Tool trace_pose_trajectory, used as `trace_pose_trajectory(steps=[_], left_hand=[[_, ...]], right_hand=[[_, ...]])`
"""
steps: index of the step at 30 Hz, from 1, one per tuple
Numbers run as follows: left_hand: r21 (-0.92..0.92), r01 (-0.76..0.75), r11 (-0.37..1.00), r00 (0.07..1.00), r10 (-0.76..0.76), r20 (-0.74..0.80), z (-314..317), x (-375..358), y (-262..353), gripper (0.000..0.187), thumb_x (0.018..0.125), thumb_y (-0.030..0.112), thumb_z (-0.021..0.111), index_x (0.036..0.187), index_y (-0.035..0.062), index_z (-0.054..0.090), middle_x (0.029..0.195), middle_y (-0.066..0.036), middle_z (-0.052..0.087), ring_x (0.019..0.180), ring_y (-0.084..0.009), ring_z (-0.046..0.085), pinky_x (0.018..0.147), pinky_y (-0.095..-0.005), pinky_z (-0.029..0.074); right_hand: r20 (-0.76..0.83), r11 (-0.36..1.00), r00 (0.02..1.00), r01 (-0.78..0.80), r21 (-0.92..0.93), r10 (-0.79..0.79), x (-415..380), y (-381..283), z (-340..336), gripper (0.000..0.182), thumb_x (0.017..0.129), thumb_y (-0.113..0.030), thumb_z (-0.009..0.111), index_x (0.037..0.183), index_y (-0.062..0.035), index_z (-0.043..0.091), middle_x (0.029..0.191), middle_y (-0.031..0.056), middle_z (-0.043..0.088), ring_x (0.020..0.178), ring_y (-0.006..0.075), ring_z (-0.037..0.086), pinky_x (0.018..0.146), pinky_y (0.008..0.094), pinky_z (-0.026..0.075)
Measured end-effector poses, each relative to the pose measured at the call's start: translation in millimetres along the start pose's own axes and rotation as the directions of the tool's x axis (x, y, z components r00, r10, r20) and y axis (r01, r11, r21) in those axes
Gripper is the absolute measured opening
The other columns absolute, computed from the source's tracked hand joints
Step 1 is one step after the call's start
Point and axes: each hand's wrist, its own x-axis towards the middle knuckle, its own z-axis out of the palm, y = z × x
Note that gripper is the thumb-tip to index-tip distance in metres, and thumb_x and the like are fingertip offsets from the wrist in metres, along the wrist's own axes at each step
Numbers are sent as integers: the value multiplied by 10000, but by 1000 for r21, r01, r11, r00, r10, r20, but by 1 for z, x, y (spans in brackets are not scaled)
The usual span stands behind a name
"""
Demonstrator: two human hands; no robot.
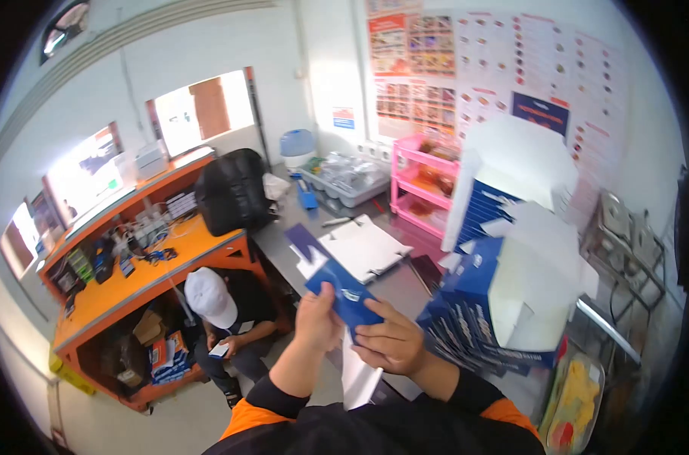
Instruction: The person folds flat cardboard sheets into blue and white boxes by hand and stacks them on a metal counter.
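Note:
Between my two hands is a blue printed carton (343,287) with white inner flaps, partly unfolded and tilted. My left hand (318,322) grips its left side, thumb on the blue face. The fingers of my right hand (390,339) are wrapped round its lower right edge. A white flap (360,378) hangs below, between my wrists. Just right of my right hand are several blue cartons (466,307) packed close together, with white lids standing up. Beyond the held carton, a white clipboard-like sheet (363,246) lies on the grey table (284,262).
A dark phone-like object (425,273) lies beside the sheet. Farther back are a grey tray (348,189) of plastic bags and a pink tiered rack (428,186). A black backpack (237,193) rests on the orange counter (200,241). A seated person in a white cap (210,298) is at left.

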Motion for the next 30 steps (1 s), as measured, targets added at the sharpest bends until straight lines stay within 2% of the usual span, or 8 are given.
trace_pose_trajectory(steps=[8,13,15,18,20,22,25,30], left_hand=[[164,-13,986,994,-5,108,10,-35,-26,402,882,262,483,1162,-23,440,1113,-140,522,962,-220,547,820,-328,455],[332,88,939,781,-272,562,-13,-46,8,493,779,37,580,1213,-53,365,1139,-157,498,1012,-262,522,848,-350,439],[443,211,871,851,-387,356,-4,-79,11,532,652,-165,442,1169,-43,427,1059,-133,537,937,-238,554,840,-347,449],[350,555,754,586,-653,480,-22,-99,27,551,589,-122,510,1135,-88,450,1104,-195,538,1012,-307,534,913,-412,395],[336,689,643,566,-766,305,-4,-120,32,539,668,11,599,1173,-70,429,1126,-222,527,1064,-324,506,978,-452,320],[345,722,599,517,-800,306,-10,-128,37,530,677,23,598,1171,-70,430,1124,-219,527,1058,-320,507,970,-447,327],[348,738,579,482,-812,328,-25,-137,40,517,690,41,597,1167,-70,432,1120,-215,527,1050,-314,509,958,-441,336],[345,677,650,562,-759,328,-55,-136,46,497,713,71,595,1162,-71,434,1114,-208,528,1037,-303,511,938,-429,352]], right_hand=[[-269,983,963,-31,-183,-20,-21,-4,-5,251,590,-123,727,778,-5,610,982,141,547,989,361,512,814,476,445],[-131,902,909,-358,242,396,-7,-32,-35,293,711,-250,666,869,-7,624,941,141,542,927,263,531,740,334,445],[-332,781,746,-387,490,577,5,-37,-25,336,744,-258,639,947,8,617,902,107,589,870,177,550,711,277,438],[621,342,521,-854,393,586,5,-34,-18,375,696,-241,690,948,25,613,838,78,620,786,143,564,697,261,441],[852,306,414,-897,320,321,-6,-41,-3,380,639,-183,732,936,24,618,848,83,634,749,133,565,670,263,440],[724,401,500,-855,328,475,-8,-56,11,336,628,-170,734,900,3,638,862,78,637,762,141,568,686,267,434],[859,415,467,-838,354,209,-18,-60,37,314,627,-159,723,899,-18,653,865,69,638,780,146,568,713,273,427],[781,152,449,-891,427,434,-30,-89,44,313,662,-108,649,960,-14,649,749,73,624,741,119,549,684,250,411]])
